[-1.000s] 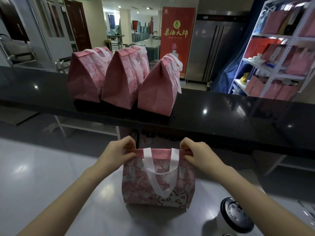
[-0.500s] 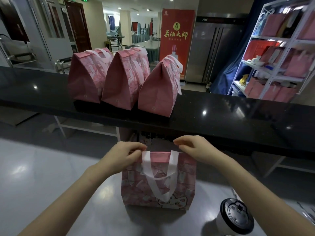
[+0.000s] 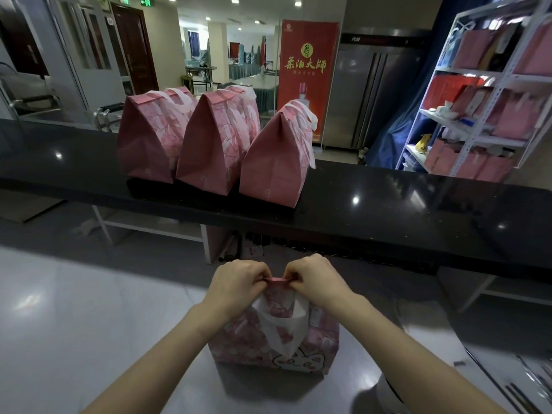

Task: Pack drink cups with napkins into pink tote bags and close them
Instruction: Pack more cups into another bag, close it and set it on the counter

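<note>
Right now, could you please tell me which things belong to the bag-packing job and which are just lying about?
Job: front tote bag, pinched at its top by left hand and right hand; three closed tote bags on black counter.
Lying about: red banner; white shelf rack; steel refrigerator.

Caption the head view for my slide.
Left hand and right hand pinch the pink tote bag closed; three more bags stand on the black counter.

Pink tote bag — white handles, cartoon print — black counter.
</note>
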Available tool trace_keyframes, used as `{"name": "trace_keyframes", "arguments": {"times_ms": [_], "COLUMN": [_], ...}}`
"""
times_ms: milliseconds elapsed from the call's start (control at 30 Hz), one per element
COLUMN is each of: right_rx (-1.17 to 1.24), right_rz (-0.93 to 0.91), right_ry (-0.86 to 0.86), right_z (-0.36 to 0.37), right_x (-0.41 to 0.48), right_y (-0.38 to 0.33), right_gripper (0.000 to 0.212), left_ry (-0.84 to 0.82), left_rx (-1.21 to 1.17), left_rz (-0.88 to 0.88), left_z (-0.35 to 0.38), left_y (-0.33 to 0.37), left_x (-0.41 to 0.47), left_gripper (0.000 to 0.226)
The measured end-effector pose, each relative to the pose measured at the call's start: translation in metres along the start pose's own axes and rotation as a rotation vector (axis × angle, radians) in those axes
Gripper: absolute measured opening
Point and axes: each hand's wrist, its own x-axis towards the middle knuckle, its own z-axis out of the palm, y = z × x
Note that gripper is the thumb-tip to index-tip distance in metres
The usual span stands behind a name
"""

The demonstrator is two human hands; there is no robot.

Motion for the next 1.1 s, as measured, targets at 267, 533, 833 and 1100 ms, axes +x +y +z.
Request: {"name": "trace_keyframes", "arguments": {"times_ms": [267,533,833,1100], "right_rx": [0.034,0.225,-0.008,0.264], "right_rz": [0.018,0.126,0.215,0.334], "right_ry": [-0.090,-0.157,-0.010,0.251], "right_z": [0.001,-0.033,-0.019,0.023], "right_x": [0.002,-0.022,-0.003,0.002], "right_y": [-0.012,0.044,0.040,0.015], "right_gripper": [0.020,0.021,0.015,0.052], "left_ry": [-0.023,-0.012,0.082,0.199], "left_rx": [0.043,-0.127,-0.120,-0.340], "left_rz": [0.048,-0.092,-0.113,-0.048], "left_z": [-0.004,-0.028,-0.035,-0.032], "left_y": [0.005,-0.040,-0.059,-0.022], "left_x": [-0.003,-0.027,-0.057,-0.092], "left_gripper": [0.018,0.029,0.005,0.014]}}
